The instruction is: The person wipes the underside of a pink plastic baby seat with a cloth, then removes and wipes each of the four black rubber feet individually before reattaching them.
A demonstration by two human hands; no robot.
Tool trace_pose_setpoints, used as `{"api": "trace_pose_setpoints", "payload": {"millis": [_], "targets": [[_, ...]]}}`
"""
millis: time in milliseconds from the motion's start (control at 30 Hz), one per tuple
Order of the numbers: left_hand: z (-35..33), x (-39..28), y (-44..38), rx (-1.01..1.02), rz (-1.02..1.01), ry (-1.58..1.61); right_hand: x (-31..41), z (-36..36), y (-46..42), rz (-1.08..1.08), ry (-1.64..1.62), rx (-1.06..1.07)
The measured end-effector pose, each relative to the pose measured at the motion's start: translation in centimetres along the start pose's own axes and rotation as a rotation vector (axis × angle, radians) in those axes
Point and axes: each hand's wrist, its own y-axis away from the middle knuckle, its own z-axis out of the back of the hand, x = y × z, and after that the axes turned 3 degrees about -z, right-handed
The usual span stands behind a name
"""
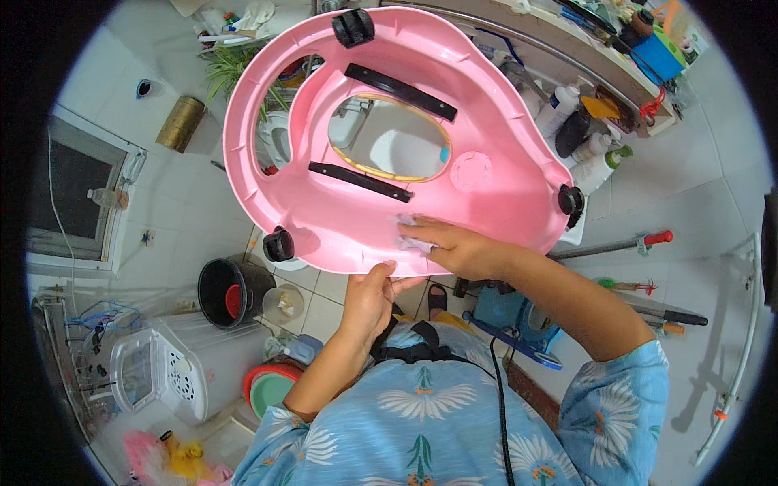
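A pink plastic ride-on toy body or child's seat shell [504, 200] is held up, its hollow underside facing me. It has an oval opening, two black strips and black fittings at its rim. My left hand [374, 297] grips the near rim, thumb on the inner side and fingers beneath. In my right hand [456, 246] is a crumpled whitish cloth or tissue [415, 237], pressed against the inner wall just above the near rim. Part of the cloth is hidden under the fingers.
Bottles [559, 109] crowd the shelf at the right rear. A black bucket [213, 291], a clear plastic bin [206, 364] and a red basin [249, 379] stand at the lower left. Long-handled tools [608, 248] lean at the right wall; a blue folded item [516, 316] lies near my feet.
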Motion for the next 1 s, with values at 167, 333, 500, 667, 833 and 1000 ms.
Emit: {"api": "trace_pose_setpoints", "payload": {"millis": [167, 333, 500, 667, 833, 1000], "targets": [[-1.1, -0.3, 0.1, -0.026, -0.029, -0.050, -4.7, 2.8, 1.7, -0.265, 0.321, 0.084], [-1.5, -0.2, -0.2, 0.005, -0.027, -0.063, -9.2, 5.2, 1.2, -0.647, 2.067, 0.191], [-1.4, -0.8, -0.5, -0.016, -0.057, -0.059, -4.7, 6.1, 1.1, -0.759, 1.608, 0.256], [-1.1, -0.7, -0.6, -0.015, -0.084, -0.058, -5.0, 3.0, 4.4, -0.337, 0.534, 0.061], [-0.7, -1.1, -1.1, -0.019, -0.074, -0.082, -1.8, 2.4, 7.9, -0.160, -0.013, -0.131], [-0.9, -1.5, -1.1, -0.010, -0.073, -0.089, 1.2, 4.2, 13.1, -0.294, 1.084, -0.330]]}}
